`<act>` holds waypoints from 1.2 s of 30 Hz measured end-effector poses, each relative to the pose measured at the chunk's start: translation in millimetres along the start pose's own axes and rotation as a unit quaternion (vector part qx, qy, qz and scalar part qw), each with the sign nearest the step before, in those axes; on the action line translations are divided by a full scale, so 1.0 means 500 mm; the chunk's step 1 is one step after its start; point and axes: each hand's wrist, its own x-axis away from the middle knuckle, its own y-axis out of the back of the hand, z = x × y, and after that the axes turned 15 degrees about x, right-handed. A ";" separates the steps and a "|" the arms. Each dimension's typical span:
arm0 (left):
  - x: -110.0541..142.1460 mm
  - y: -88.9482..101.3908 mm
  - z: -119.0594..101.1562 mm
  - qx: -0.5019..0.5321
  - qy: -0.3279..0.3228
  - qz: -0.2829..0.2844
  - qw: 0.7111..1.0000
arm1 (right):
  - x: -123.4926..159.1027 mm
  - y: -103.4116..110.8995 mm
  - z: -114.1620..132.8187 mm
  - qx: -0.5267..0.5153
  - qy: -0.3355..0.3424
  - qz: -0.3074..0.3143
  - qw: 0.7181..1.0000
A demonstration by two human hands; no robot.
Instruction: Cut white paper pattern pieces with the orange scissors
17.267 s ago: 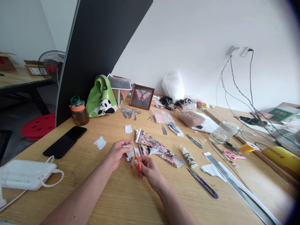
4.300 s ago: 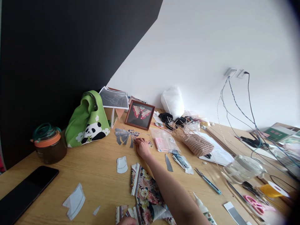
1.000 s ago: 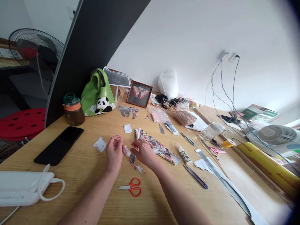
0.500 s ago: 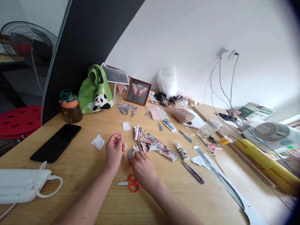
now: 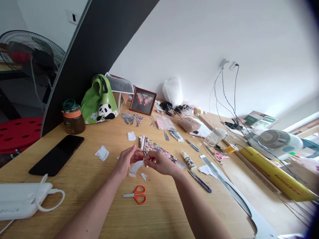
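Note:
My left hand (image 5: 127, 160) and my right hand (image 5: 159, 162) meet over the wooden table (image 5: 82, 176), both pinched on a small curved white piece (image 5: 136, 167) held just above the surface. A small white scrap (image 5: 143, 176) lies right under them. Behind my hands sits the flowered fabric (image 5: 156, 147). The orange-handled scissors (image 5: 135, 196) lie on the table in front of my hands, untouched.
A black phone (image 5: 56, 154) and a white power bank (image 5: 21, 200) lie at the left. A brown jar (image 5: 72, 118), a green panda bag (image 5: 99, 101) and a framed picture (image 5: 143, 101) stand at the back. A glue bottle (image 5: 187, 159), snips (image 5: 200, 181), a metal ruler (image 5: 224, 184) and a small fan (image 5: 275, 141) are at the right.
My right hand has lifted off the table and joined my left hand on the white piece. The scissors stay where they lay.

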 end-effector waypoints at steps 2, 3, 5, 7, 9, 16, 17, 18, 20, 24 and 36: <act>0.003 0.000 0.002 -0.009 0.050 0.033 0.998 | -0.005 0.007 -0.013 -0.029 -0.020 0.013 0.999; 0.004 0.001 0.003 -0.020 0.058 0.044 0.997 | -0.008 0.007 -0.019 -0.042 -0.035 0.010 0.998; 0.006 0.001 0.005 -0.044 0.057 0.070 0.995 | -0.011 0.005 -0.031 -0.074 -0.059 -0.003 0.996; 0.007 0.000 0.007 -0.062 0.049 0.091 0.993 | -0.012 0.001 -0.037 -0.097 -0.073 -0.020 0.992; 0.008 -0.001 0.009 -0.074 0.040 0.097 0.992 | -0.010 -0.006 -0.040 -0.106 -0.079 -0.037 0.991; 0.009 -0.004 0.020 -0.081 0.040 0.109 0.990 | -0.005 -0.022 -0.043 -0.093 -0.119 -0.104 0.983; 0.009 -0.004 0.021 -0.078 0.045 0.103 0.991 | -0.001 -0.019 -0.041 -0.079 -0.136 -0.125 0.980; 0.009 -0.004 0.022 -0.074 0.049 0.092 0.992 | 0.006 -0.015 -0.037 -0.066 -0.151 -0.148 0.975; 0.009 -0.003 0.021 -0.063 0.051 0.060 0.995 | 0.027 -0.009 -0.019 -0.030 -0.172 -0.189 0.966; 0.007 0.000 0.014 -0.033 0.038 0.006 0.999 | 0.088 -0.034 0.043 0.106 -0.087 -0.142 0.980; -0.001 0.005 0.017 -0.013 0.007 0.001 1.000 | 0.139 -0.158 0.128 0.427 0.002 0.044 0.903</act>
